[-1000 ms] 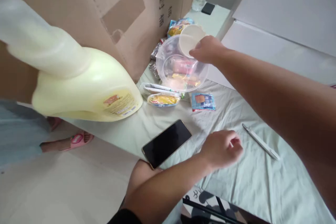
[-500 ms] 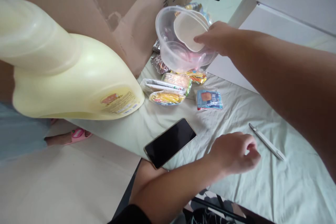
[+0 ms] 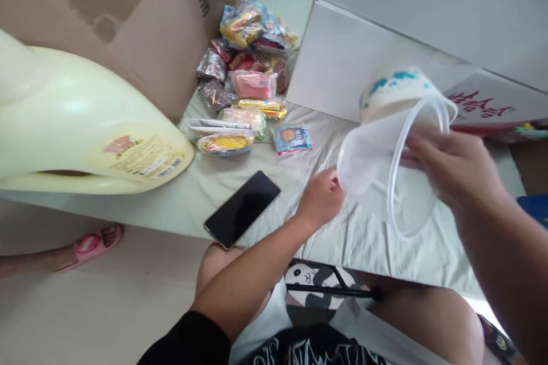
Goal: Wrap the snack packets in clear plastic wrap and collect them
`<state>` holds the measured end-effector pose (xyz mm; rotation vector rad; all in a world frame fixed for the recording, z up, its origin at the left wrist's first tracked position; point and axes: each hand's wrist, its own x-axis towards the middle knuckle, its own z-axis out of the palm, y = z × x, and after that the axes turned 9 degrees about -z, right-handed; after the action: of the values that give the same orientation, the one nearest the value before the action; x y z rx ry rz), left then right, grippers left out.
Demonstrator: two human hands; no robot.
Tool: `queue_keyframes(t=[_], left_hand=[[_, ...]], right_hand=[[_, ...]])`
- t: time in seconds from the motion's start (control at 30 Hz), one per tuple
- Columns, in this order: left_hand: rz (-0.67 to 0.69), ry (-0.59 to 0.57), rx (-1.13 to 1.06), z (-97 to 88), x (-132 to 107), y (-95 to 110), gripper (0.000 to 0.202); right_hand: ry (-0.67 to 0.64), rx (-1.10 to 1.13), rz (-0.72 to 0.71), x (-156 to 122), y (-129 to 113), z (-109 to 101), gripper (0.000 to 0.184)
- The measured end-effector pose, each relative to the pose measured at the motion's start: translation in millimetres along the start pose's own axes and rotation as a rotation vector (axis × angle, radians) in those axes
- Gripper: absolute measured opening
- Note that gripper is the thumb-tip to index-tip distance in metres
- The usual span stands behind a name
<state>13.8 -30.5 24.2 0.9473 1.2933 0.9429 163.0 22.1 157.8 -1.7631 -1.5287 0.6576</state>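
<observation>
While a cardboard box is set beside packaged snacks, the left hand is held loosely curled just beside a clear tub, gripped together with a patterned cup by the right hand, likely so both are steadied.

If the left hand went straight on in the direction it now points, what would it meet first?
Probably the clear plastic tub, held in the right hand. Its closed end appears right beside the left hand, though depth is unclear and they may be touching.
</observation>
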Motion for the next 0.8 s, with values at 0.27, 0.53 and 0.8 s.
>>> queue_keyframes(t=[0.27, 0.53, 0.8], left_hand=[[-0.073, -0.274, -0.609, -4.8, 23, 16, 0.057], [-0.137, -0.371, -0.397, -11.6, 32, 17, 0.074], [-0.412, -0.286, -0.443, 2.5, 55, 32, 0.064]], right_hand=[[-0.514, -0.146, -0.345, 3, 68, -39, 0.021], [-0.779, 0.147, -0.358, 1, 89, -53, 0.025], [0.141, 0.287, 0.325, 27, 177, -110, 0.009]])
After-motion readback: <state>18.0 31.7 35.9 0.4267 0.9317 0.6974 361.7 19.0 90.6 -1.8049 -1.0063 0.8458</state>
